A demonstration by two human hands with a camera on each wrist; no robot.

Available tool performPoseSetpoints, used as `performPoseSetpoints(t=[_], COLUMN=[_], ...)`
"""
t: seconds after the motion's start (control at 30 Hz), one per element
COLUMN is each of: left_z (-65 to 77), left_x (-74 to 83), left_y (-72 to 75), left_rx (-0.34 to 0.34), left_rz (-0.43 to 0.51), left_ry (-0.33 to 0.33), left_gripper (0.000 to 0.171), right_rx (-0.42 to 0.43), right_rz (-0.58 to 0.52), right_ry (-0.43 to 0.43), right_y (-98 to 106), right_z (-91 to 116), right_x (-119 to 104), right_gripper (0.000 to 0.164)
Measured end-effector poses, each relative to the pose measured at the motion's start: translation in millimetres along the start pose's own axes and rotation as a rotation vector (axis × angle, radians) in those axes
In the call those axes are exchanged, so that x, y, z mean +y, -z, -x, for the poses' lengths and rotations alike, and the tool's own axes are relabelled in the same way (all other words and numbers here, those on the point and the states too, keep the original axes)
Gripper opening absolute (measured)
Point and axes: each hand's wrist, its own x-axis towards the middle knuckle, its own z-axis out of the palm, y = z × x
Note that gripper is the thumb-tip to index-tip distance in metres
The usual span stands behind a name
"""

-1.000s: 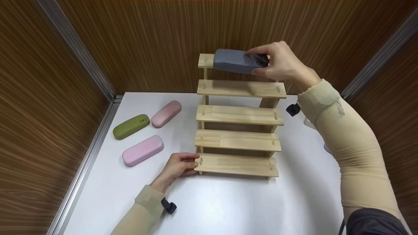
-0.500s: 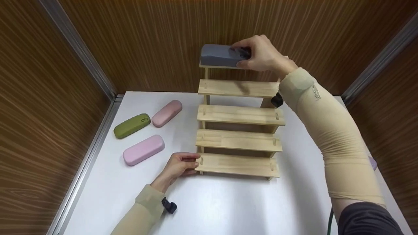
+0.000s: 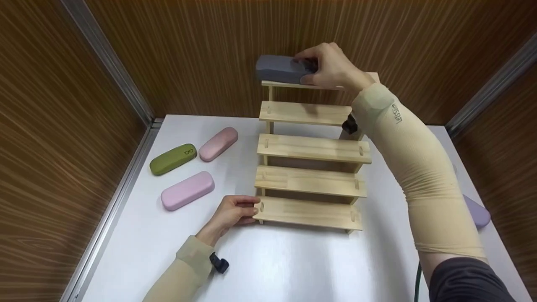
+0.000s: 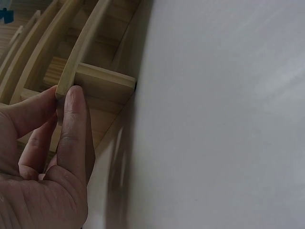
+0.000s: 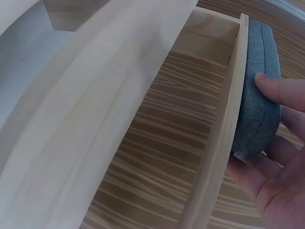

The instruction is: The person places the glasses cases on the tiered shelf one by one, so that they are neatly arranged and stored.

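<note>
The white worktop (image 3: 268,268) is enclosed by brown wood-grain panels (image 3: 197,54), one of them behind the right hand (image 3: 331,67). By that hand, thumb and fingers bent, the nearer end of a slate-blue, rounded, oblong case (image 3: 275,67) is pinched, on or just above the top tier of a pale wooden five-tier stand (image 3: 314,149); full seating cannot be told. By the left hand (image 3: 233,212), the lowest tier's end is pinched, presumably as a brace. Placing seems in hand; a slight rightward shift and level release appear called for, as the case's far end seems overhung. Behind the right wrist, bare top tier is left
</note>
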Motion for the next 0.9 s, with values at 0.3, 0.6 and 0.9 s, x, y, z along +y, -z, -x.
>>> performPoseSetpoints(t=[0.3, 0.6, 0.9], left_z=[1.0, -1.3, -0.8], left_x=[-1.9, -2.1, -1.3], left_y=[0.7, 0.2, 1.1], left_rx=[0.001, -0.002, -0.01], left_rz=[0.01, 0.016, 0.001], left_ry=[0.0, -0.004, -0.008], left_gripper=[0.04, 0.041, 0.041], right_rx=[-0.037, -0.03, 0.004], right_rz=[0.0, -0.015, -0.047], right_ry=[-0.023, -0.025, -0.027], right_y=[-1, -2, 1], right_z=[-2, 4, 13], right_x=[-2, 1, 6], right_gripper=[0.056, 0.06, 0.065])
